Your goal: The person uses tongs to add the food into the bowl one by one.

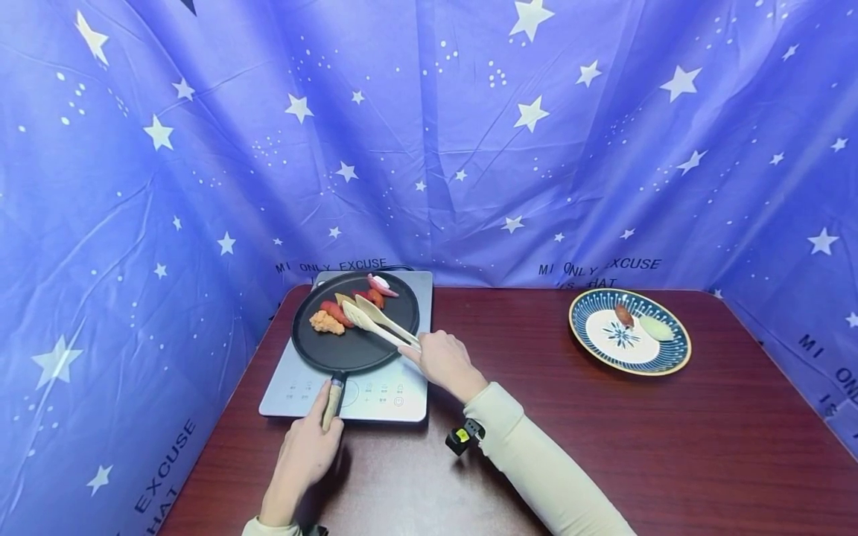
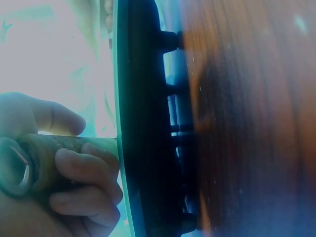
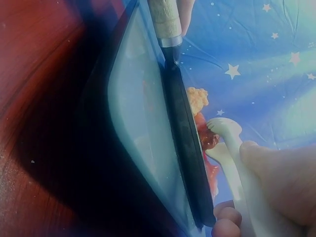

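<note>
A black flat pan (image 1: 328, 353) stands on a silver induction cooker (image 1: 281, 402). My left hand (image 1: 304, 450) grips its wooden handle (image 1: 331, 402), fingers wrapped round it in the left wrist view (image 2: 89, 170). My right hand (image 1: 447, 365) holds cream-coloured tongs (image 1: 383, 321), their two arms apart over the food. The tips lie by a red sausage-like piece (image 1: 333, 313) and a tan wedge (image 1: 340, 298); whether they pinch anything I cannot tell. Nearest the handle lies a fried chicken piece (image 1: 326, 322). Red pieces (image 1: 375, 298) and a pink-and-white piece (image 1: 381, 285) lie farther back.
At the right of the dark red wooden table (image 1: 536, 447) stands a blue-patterned plate (image 1: 593, 346) with a brown oval piece (image 1: 624, 316) and a pale green piece (image 1: 656, 328). A blue star-printed curtain (image 1: 469, 186) hangs behind and at both sides.
</note>
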Demonstrator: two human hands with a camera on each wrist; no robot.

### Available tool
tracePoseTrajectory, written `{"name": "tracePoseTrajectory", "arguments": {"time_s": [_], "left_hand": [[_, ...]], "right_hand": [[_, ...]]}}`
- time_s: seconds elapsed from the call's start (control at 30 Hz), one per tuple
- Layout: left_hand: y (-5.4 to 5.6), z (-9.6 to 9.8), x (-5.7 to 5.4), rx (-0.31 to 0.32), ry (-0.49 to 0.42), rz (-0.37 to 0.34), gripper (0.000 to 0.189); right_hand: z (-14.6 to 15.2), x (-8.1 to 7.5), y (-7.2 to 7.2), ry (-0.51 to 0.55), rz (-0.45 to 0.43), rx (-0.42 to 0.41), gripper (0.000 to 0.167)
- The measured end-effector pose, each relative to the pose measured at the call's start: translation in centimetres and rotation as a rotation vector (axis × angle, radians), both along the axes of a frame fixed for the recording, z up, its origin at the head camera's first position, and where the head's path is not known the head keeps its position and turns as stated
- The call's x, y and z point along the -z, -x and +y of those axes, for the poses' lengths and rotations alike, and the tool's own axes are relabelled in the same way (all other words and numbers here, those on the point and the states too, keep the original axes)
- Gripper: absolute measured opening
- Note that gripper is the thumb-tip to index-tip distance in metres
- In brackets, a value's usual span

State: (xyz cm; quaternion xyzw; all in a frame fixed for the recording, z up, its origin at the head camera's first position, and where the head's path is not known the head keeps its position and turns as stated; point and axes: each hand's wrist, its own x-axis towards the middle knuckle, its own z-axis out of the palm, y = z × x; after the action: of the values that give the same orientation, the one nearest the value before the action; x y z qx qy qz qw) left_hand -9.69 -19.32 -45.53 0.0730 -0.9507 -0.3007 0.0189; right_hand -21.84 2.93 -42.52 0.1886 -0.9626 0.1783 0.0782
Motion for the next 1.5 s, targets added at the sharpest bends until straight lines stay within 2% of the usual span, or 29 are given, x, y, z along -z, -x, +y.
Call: {"name": "tracePoseTrajectory", "arguments": {"time_s": [0.3, 0.53, 0.7, 0.87, 1.1, 1.5], "left_hand": [[0.0, 0.0, 0.1, 0.001, -0.001, -0.001, 0.067], [0.1, -0.2, 0.1, 0.000, 0.009, 0.012, 0.067], [0.2, -0.2, -0.2, 0.001, 0.000, 0.005, 0.068], [0.1, -0.2, -0.3, 0.002, -0.002, 0.001, 0.068], [0.0, -0.2, -0.2, 0.007, 0.002, 0.017, 0.068], [0.0, -0.1, -0.2, 0.005, -0.003, 0.003, 0.068]], "right_hand": [[0.6, -0.8, -0.3, 0.029, -0.011, 0.014, 0.046], [2.2, -1.5, -0.6, 0.083, 0.026, 0.035, 0.044], [4.4, -2.1, -0.8, 0.107, 0.055, 0.058, 0.043], [7.0, -2.4, -0.9, 0.093, 0.036, 0.095, 0.042], [10.1, -2.5, -0.8, 0.095, 0.028, 0.140, 0.042], [14.8, -2.8, -1.2, 0.113, 0.037, 0.218, 0.044]]}}
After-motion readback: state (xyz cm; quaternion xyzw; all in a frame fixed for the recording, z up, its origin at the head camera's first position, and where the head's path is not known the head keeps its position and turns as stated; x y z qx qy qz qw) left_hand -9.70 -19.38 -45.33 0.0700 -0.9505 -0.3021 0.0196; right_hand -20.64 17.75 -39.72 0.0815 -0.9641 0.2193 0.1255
